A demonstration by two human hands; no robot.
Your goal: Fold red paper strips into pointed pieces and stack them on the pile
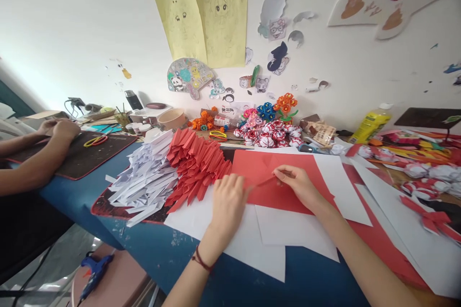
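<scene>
A thin folded red paper strip stretches between my two hands. My right hand pinches one end between thumb and fingertips. My left hand is slightly blurred, its fingers curled round the other end. Beneath the strip lies a red paper sheet, with white sheets partly under it. Left of my left hand is a heap of folded red paper pieces, and beside it a heap of folded white paper pieces. Both heaps rest on a dark mat.
At the left, another person's hands work over a second mat with yellow-handled scissors. Paper flowers line the wall, near a yellow bottle. A blue glue gun lies on a stool below the table.
</scene>
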